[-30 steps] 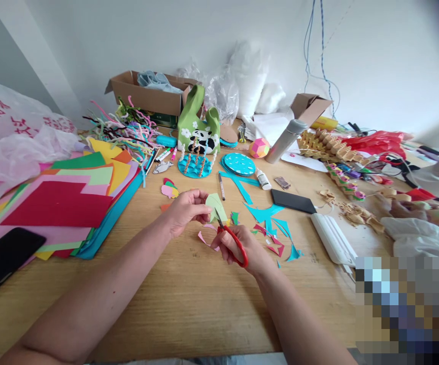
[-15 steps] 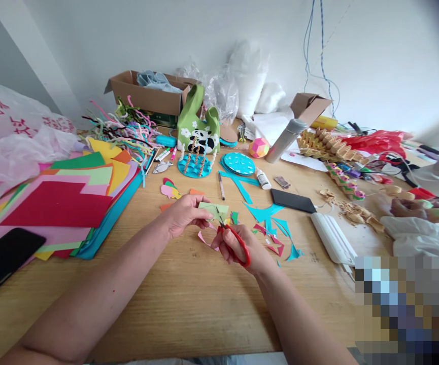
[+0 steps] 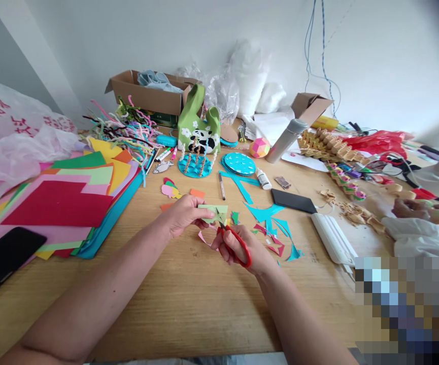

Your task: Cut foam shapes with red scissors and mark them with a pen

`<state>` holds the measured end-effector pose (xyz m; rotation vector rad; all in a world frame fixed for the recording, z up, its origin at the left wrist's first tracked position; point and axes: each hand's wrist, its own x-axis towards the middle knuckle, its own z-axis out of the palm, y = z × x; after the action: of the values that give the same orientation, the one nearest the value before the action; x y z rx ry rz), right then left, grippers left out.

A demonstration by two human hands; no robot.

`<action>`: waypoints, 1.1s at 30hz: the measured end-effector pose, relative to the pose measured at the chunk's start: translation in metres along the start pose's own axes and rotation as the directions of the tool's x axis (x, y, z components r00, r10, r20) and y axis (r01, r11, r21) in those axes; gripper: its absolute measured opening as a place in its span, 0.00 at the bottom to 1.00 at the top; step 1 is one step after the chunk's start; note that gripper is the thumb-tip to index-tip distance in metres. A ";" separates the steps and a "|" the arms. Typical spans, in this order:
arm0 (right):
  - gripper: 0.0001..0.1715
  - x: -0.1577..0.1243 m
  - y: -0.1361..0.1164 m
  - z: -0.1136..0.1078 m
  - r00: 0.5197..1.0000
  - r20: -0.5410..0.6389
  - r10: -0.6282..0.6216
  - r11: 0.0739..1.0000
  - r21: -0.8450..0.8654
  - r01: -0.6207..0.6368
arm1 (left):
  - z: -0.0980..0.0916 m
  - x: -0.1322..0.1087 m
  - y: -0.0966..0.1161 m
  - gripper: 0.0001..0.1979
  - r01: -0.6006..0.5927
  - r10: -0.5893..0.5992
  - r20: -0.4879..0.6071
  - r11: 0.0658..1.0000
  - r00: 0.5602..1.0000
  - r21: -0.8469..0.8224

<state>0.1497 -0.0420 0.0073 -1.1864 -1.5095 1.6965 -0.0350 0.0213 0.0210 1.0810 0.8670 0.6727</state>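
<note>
My left hand (image 3: 188, 213) pinches a small light green sheet (image 3: 212, 208) by its left end, just above the table. Red-handled scissors (image 3: 246, 248) are gripped in my right hand (image 3: 238, 248), their blades at the sheet's lower right part. Below and beside the hands lie cut scraps: a green piece (image 3: 235, 218), dark red offcuts (image 3: 276, 247) and blue offcuts (image 3: 268, 215). Past my left hand are an orange piece (image 3: 197, 193) and small pink, red and yellow cutouts (image 3: 170, 188).
Coloured sheets (image 3: 52, 203) are stacked at left, with a black phone (image 3: 8, 258) in front. Farther back stand a green panda bag (image 3: 200, 126), blue discs (image 3: 239, 163) and a grey flask (image 3: 286, 141). At right lie a white power strip (image 3: 333, 238) and another person's hand (image 3: 413, 209).
The scissor blades have shifted slightly against the light green sheet. Both hands stay almost in place, still holding the same things.
</note>
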 end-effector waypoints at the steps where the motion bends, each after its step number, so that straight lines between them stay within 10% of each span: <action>1: 0.38 0.000 0.000 0.000 1.000 0.004 -0.003 1.000 -0.005 0.003 | 0.000 0.000 0.001 0.12 -0.006 0.006 -0.001 1.000 1.000 0.005; 33: 0.31 0.000 -0.005 0.002 0.999 -0.038 0.029 0.995 -0.099 -0.033 | 0.001 -0.001 0.002 0.09 -0.017 0.017 0.014 0.998 1.000 0.058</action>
<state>0.1475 -0.0422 0.0120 -1.2913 -1.5768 1.6274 -0.0347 0.0209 0.0231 1.1450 0.8713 0.6572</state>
